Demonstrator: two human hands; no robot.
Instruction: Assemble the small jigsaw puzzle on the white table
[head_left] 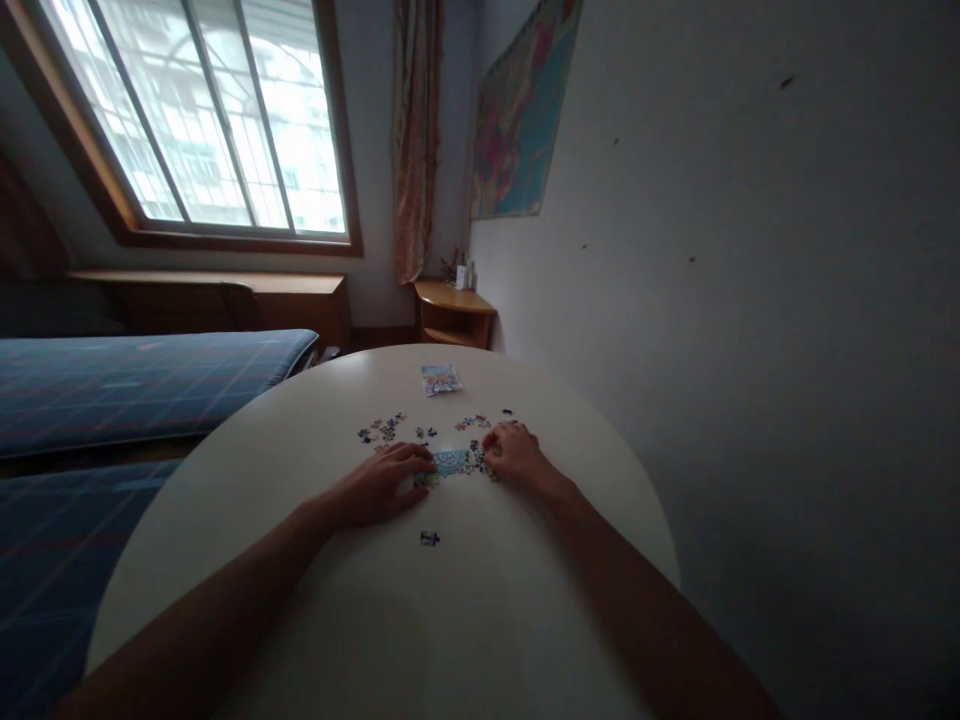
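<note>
The left hand (394, 482) lies loosely spread, its fingers touching the left end of the partly joined puzzle (451, 462). The right hand (514, 455) is narrowly curled at the other end; whether it grips anything, I cannot tell. Nearer, bare tabletop (480, 630) surrounds one stray piece (430, 538).

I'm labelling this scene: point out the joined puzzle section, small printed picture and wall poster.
Joined puzzle section (451, 462), head view: its light-blue middle.
Small printed picture (440, 379), head view: middle of its face.
Wall poster (519, 118), head view: its visible middle.
</note>
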